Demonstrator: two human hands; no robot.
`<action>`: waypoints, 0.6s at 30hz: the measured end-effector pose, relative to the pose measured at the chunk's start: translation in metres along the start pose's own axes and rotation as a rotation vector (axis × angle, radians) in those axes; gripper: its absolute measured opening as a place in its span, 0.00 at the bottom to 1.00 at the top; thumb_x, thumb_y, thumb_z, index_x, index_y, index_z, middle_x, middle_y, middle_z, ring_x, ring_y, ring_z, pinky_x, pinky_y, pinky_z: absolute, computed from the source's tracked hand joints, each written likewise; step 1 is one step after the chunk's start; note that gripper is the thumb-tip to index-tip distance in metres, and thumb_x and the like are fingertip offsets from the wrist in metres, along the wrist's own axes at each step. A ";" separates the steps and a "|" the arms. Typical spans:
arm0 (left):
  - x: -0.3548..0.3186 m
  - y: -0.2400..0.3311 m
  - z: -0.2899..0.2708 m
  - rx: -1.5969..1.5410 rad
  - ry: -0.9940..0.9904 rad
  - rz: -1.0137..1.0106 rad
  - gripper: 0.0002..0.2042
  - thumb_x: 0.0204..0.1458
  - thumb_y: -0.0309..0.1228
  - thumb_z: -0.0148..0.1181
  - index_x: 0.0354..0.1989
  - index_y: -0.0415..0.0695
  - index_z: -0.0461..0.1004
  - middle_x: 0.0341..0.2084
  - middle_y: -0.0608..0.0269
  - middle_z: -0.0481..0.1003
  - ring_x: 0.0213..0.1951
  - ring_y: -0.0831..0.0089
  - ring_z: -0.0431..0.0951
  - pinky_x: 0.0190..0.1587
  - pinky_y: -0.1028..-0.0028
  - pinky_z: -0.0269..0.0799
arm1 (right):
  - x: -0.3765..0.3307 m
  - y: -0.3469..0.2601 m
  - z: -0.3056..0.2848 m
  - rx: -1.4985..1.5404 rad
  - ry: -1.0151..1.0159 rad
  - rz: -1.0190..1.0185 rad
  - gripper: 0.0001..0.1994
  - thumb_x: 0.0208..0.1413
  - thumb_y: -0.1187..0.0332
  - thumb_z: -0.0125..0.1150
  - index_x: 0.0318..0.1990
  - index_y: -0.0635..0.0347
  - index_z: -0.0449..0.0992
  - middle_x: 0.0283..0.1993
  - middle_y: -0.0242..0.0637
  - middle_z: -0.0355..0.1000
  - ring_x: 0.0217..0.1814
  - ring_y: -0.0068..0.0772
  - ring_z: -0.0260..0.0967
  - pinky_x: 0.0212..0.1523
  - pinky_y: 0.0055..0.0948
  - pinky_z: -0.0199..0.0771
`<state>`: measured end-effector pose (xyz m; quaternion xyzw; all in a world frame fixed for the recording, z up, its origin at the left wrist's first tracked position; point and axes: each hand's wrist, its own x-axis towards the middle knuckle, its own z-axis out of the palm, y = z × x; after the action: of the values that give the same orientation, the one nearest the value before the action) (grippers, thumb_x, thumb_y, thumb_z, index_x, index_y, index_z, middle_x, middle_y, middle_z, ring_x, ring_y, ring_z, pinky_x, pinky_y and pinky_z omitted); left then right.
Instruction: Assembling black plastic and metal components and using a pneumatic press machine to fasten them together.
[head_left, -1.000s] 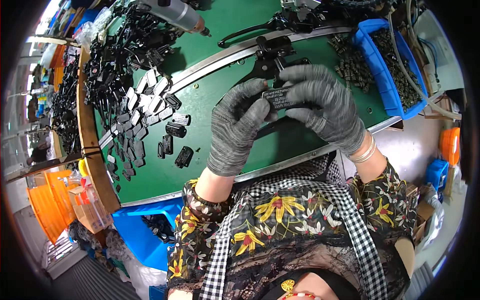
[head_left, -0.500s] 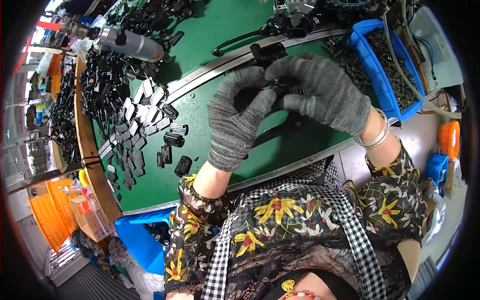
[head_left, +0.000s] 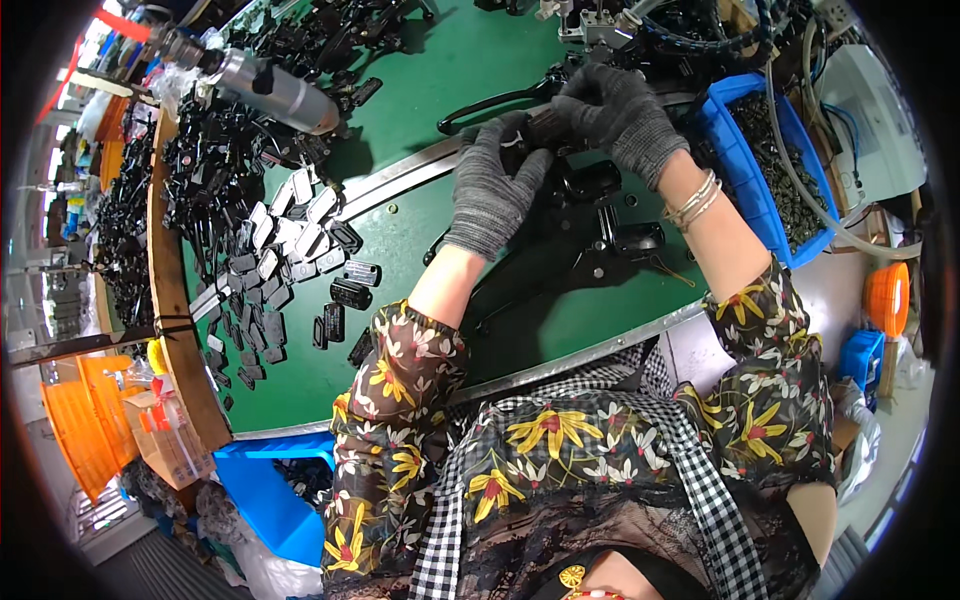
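Both my hands wear grey knit gloves and are over the metal rail on the green workbench. My left hand (head_left: pixel 495 190) curls its fingers and thumb around a black housing (head_left: pixel 516 138). My right hand (head_left: pixel 625 120) has thumb and fingers bent together at a dark block-shaped part (head_left: pixel 546 126) beside that housing. What its fingertips grip is hidden. A long black lever (head_left: pixel 490 106) lies just beyond the hands. Nearer me, below the right hand, rest a black lever assembly (head_left: pixel 592 180) and another with a rounded housing (head_left: pixel 636 237).
A pile of small black and silver rectangular caps (head_left: pixel 300 235) spreads at left beside heaped black parts (head_left: pixel 215 150). A grey cylindrical tool (head_left: pixel 275 92) hangs above them. A blue bin (head_left: pixel 740 165) of small metal parts stands at right. A metal fixture (head_left: pixel 600 30) is at the back.
My hands have moved farther from me, and the right hand has drawn back from the left. The lever assemblies nearer me are now uncovered. The view has shifted slightly.
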<state>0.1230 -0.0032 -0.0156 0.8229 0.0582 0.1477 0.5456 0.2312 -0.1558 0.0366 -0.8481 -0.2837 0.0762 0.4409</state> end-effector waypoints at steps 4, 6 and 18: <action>-0.004 0.000 0.004 -0.086 -0.016 0.018 0.22 0.51 0.25 0.64 0.55 0.38 0.68 0.43 0.56 0.75 0.45 0.71 0.76 0.52 0.73 0.72 | -0.011 0.000 -0.001 -0.140 0.011 0.045 0.11 0.51 0.63 0.66 0.36 0.61 0.76 0.33 0.42 0.75 0.34 0.35 0.74 0.39 0.33 0.74; -0.005 -0.001 0.006 -0.061 -0.001 0.037 0.21 0.51 0.25 0.64 0.55 0.37 0.69 0.43 0.56 0.75 0.45 0.71 0.76 0.52 0.73 0.72 | -0.014 0.001 0.003 -0.191 0.003 -0.010 0.09 0.53 0.66 0.65 0.37 0.60 0.76 0.36 0.41 0.75 0.35 0.32 0.73 0.38 0.32 0.75; -0.075 -0.003 -0.063 0.485 0.233 -0.002 0.11 0.49 0.31 0.63 0.40 0.42 0.74 0.34 0.51 0.76 0.38 0.52 0.75 0.44 0.61 0.71 | -0.024 -0.101 0.076 -0.417 -0.138 -0.450 0.11 0.54 0.61 0.59 0.40 0.57 0.74 0.38 0.45 0.73 0.43 0.48 0.72 0.44 0.42 0.73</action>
<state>0.0331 0.0342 -0.0087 0.9070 0.1552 0.2225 0.3221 0.1407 -0.0701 0.0677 -0.8291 -0.5030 -0.0257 0.2429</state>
